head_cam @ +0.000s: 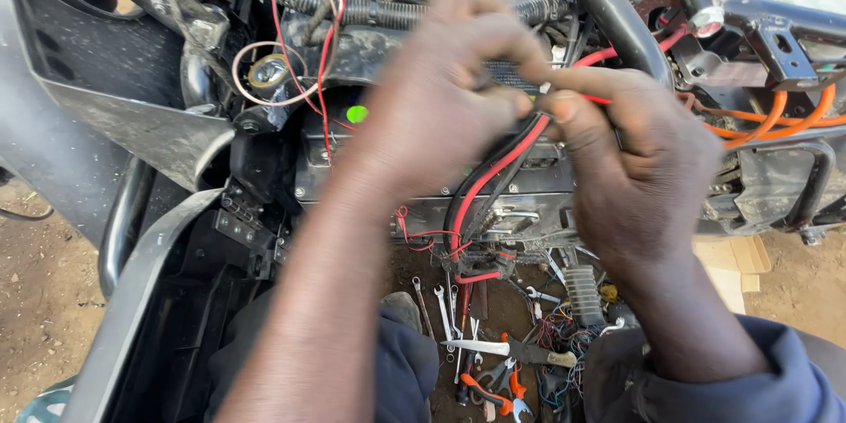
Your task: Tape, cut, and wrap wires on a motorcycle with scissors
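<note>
- Nearest to us, the dark blue sleeves [705,388] frame a scatter of tools on the dirt ground [35,300]: spanners [443,300], orange-handled pliers [493,390] and a tangle of thin coloured wires [564,335].
- Above them, the left hand [441,97] and right hand [634,167] are pressed close together, fingertips meeting; both pinch the end of the red cable [493,172] right where it rises from the open vehicle body.
- The cable's tip is hidden between the fingers, so I cannot tell its condition.
- To do this well, I'd judge the pinch should stay close to the cable end, with the black cable [507,181] beside it kept clear.
- Farther back, orange cables [775,123] run to the right, a thin red wire [282,35] loops on the left, and a corrugated black conduit [370,9] crosses the top.
</note>
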